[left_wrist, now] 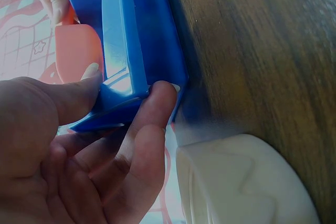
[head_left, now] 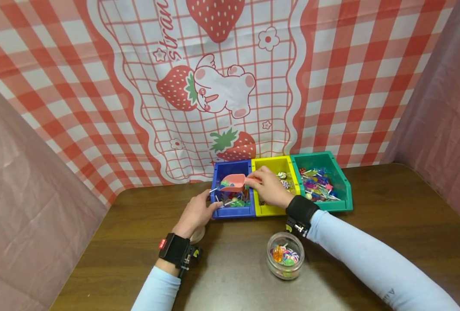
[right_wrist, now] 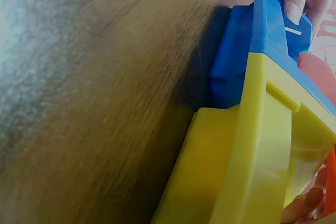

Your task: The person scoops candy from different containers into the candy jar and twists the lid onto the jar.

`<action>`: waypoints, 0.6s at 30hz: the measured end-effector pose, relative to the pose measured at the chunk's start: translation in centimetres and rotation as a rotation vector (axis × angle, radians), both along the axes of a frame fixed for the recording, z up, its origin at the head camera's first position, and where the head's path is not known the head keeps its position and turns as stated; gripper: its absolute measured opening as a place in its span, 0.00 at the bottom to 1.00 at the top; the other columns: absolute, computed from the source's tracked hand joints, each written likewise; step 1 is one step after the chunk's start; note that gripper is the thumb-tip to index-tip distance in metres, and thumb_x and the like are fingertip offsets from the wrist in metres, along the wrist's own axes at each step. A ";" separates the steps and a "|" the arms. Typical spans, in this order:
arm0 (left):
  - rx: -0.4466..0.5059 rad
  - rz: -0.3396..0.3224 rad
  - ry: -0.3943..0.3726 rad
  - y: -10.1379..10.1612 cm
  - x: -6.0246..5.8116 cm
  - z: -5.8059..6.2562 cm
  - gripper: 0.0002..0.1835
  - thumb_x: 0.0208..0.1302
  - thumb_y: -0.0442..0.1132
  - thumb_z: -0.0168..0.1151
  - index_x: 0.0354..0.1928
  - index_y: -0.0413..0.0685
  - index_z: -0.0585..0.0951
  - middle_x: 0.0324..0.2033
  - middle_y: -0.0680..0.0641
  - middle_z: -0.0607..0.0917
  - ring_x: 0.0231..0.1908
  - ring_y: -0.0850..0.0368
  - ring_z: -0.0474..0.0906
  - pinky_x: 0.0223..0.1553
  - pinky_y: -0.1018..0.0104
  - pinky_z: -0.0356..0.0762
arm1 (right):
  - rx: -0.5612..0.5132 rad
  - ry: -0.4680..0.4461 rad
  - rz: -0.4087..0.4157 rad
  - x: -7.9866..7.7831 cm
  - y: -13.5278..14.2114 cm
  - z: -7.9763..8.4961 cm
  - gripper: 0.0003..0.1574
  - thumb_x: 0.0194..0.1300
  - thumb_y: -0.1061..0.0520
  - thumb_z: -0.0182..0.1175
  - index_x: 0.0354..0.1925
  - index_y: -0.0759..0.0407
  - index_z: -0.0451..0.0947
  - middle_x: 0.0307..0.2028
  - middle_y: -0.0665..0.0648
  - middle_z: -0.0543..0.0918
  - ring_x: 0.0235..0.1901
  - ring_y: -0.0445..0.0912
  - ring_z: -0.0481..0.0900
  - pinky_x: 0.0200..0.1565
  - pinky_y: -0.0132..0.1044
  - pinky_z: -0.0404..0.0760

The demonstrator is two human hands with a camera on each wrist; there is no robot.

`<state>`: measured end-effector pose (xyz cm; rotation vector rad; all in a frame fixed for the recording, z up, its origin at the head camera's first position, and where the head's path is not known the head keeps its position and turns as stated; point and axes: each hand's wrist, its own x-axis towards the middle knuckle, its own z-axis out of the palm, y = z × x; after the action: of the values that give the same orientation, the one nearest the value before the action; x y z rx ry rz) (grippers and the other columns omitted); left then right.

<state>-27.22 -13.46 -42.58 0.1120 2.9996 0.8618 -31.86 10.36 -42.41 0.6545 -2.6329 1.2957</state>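
Note:
My right hand (head_left: 272, 186) pinches the handle of a pink scoop (head_left: 235, 182), tilted over the blue bin (head_left: 235, 212). A few wrapped lollipops and candies, green and blue, lie at the scoop's mouth. Below it, the bin holds many more lollipops with white sticks. At the bin's front left corner my left hand (left_wrist: 89, 145) grips the wall, thumb inside and fingertips outside. The left wrist view shows the scoop (left_wrist: 79, 51) just past that thumb; in the right wrist view the right hand's fingers (right_wrist: 307, 203) show at the yellow bin's far side.
To the right, the yellow bin (head_left: 270, 210) with swirled candies and the green bin (head_left: 348, 190) with lollipops adjoin. A clear jar (head_left: 285, 270) with candies stands nearer. A cream-coloured rounded object (left_wrist: 252, 182) sits by my left wrist. A strawberry-patterned cloth (head_left: 331, 86) hangs behind.

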 end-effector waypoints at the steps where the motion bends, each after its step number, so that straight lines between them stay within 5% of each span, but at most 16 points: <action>1: 0.004 0.000 -0.003 0.0 0.0 0.0 0.27 0.61 0.55 0.56 0.58 0.50 0.71 0.31 0.50 0.79 0.23 0.61 0.75 0.32 0.61 0.70 | -0.004 -0.003 -0.005 0.0 0.1 0.0 0.19 0.65 0.43 0.52 0.44 0.54 0.79 0.35 0.55 0.67 0.33 0.48 0.66 0.35 0.40 0.67; 18: 0.037 0.030 -0.059 0.2 -0.1 0.2 0.30 0.63 0.55 0.55 0.64 0.50 0.66 0.39 0.49 0.78 0.24 0.60 0.75 0.33 0.61 0.71 | -0.166 -0.024 -0.023 1.2 2.4 1.5 0.24 0.65 0.40 0.49 0.49 0.53 0.76 0.43 0.54 0.70 0.40 0.48 0.68 0.40 0.41 0.71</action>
<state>-27.30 -13.30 -42.36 0.0413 2.9395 0.9068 -30.71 12.72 -40.96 0.5850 -2.5073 1.5041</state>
